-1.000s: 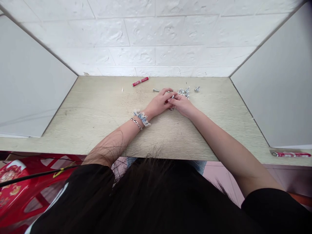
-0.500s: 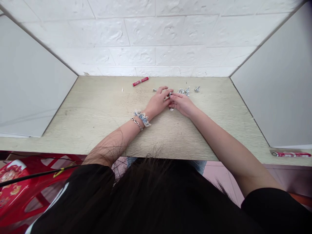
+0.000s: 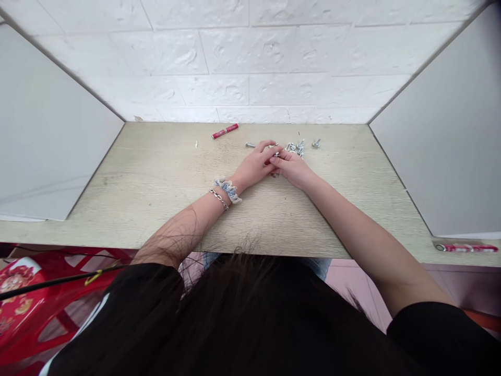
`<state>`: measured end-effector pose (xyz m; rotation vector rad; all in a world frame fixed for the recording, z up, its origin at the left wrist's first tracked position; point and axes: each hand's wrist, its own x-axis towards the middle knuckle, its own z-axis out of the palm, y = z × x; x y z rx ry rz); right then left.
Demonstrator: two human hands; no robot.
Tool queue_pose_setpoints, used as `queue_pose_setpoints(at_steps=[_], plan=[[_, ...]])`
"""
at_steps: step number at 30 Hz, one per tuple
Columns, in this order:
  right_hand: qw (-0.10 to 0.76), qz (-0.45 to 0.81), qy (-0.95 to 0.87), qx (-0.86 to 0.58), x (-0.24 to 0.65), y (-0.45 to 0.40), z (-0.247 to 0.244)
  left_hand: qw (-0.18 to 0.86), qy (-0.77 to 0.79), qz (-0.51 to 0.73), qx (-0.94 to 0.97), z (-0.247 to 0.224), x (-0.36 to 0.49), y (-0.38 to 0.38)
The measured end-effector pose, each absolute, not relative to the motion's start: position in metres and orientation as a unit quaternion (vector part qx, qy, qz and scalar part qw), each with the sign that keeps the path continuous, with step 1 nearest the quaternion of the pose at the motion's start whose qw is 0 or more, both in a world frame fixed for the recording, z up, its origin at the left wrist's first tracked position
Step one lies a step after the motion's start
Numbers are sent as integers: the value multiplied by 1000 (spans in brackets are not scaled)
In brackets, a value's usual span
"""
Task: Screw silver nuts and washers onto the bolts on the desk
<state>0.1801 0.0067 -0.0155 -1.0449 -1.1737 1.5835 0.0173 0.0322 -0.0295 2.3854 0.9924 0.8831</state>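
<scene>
Above the middle of the table, my left hand (image 3: pixel 255 164) and my right hand (image 3: pixel 293 168) meet at the fingertips. Both pinch a small shiny metal bolt (image 3: pixel 276 154), mostly hidden by the fingers. A round, shiny metal piece (image 3: pixel 275 175) shows partly just below the fingers; whether it is held or lies on the table I cannot tell. Just beyond my left hand lies a bolt (image 3: pixel 250 145). Several bolts with washers (image 3: pixel 295 148) are heaped beyond my right hand, and a single bolt with a washer (image 3: pixel 316 143) stands farther right.
A red tube (image 3: pixel 225 131) lies near the white brick-patterned wall (image 3: pixel 274 91). Another red tube (image 3: pixel 467 248) rests at the front right edge. Grey panels (image 3: pixel 50 120) border the wooden table (image 3: pixel 164 172) on both sides. A red chair (image 3: pixel 58 313) is at lower left.
My fingers have shifted slightly around the bolt and closed in more over it. More of the bolt beyond my left hand shows, and less of the round piece below.
</scene>
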Motion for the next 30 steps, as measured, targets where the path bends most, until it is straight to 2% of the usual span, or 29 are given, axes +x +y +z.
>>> queue_pose_setpoints(at_steps=[9, 22, 30], plan=[[423, 625, -498, -427, 180, 8, -18, 203, 364, 293, 861, -26, 18, 28], [483, 667, -328, -463, 177, -2, 5, 243, 448, 366, 778, -28, 19, 33], [470, 655, -399, -438, 179, 2, -6, 248, 396, 353, 811, -30, 18, 33]])
